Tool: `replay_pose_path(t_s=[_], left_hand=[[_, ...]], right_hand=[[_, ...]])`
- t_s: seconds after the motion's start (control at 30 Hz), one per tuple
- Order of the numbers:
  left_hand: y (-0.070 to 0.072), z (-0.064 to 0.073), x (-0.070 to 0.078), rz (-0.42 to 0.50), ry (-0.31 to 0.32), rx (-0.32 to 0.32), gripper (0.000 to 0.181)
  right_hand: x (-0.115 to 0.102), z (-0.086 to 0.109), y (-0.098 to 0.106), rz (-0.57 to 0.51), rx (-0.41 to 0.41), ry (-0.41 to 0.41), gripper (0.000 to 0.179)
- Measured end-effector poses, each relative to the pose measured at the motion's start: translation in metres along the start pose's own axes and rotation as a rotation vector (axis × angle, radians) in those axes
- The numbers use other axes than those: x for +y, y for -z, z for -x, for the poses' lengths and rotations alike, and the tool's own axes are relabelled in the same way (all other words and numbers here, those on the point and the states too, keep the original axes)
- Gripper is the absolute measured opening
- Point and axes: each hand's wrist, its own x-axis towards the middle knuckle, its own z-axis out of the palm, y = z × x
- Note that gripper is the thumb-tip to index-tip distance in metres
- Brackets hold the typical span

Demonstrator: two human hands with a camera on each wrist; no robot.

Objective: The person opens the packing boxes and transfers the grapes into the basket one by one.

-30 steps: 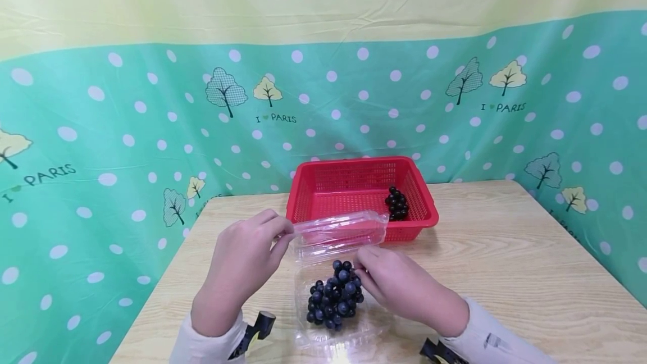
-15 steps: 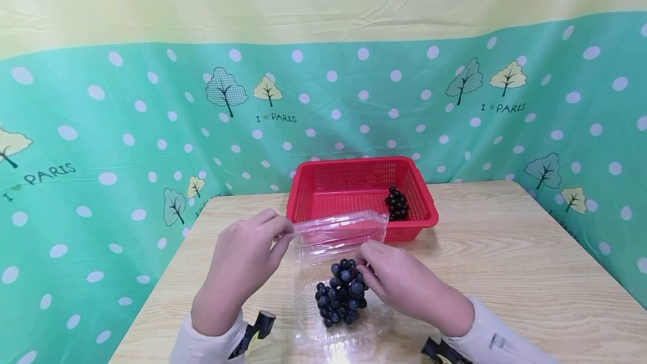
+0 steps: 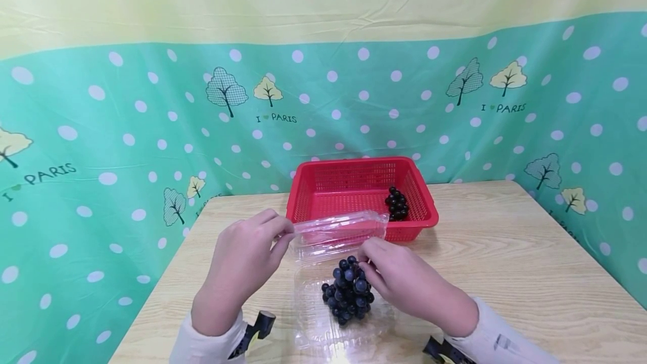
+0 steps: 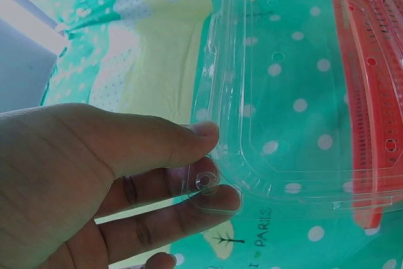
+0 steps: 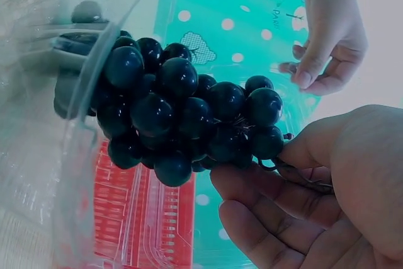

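Observation:
My left hand [image 3: 247, 265] pinches the corner of the raised lid [image 4: 283, 80] of a clear plastic clamshell box. In the right wrist view, my right hand [image 5: 315, 193] grips the stem of a bunch of dark blue grapes [image 5: 179, 111] between thumb and fingers. The bunch hangs over the box's clear base [image 3: 310, 324], seen in the head view. Whether its lowest grapes touch the base I cannot tell. The lid leans back in front of a red basket [image 3: 298, 201].
A smaller bunch of blackish grapes [image 3: 396, 205] lies at the right side inside the red basket. Both stand on a light wooden table [image 3: 485, 251]. A green and yellow printed curtain [image 3: 333, 94] hangs behind and along the sides.
My right hand has shifted slightly right and away from me, carrying the grapes rightward over the base and turning them more upright. The left hand and lid have stayed in place.

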Motion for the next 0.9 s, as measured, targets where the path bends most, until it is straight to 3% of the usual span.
replay_pose_path(t_s=[0.43, 0.9], left_hand=[[0.0, 0.0, 0.001, 0.002, 0.007, -0.003, 0.013], [0.0, 0.0, 0.0, 0.002, 0.007, 0.001, 0.013]], right_hand=[[0.001, 0.0, 0.006, 0.0, 0.042, 0.029, 0.014], [0.001, 0.0, 0.013, -0.001, 0.026, -0.021, 0.014]])
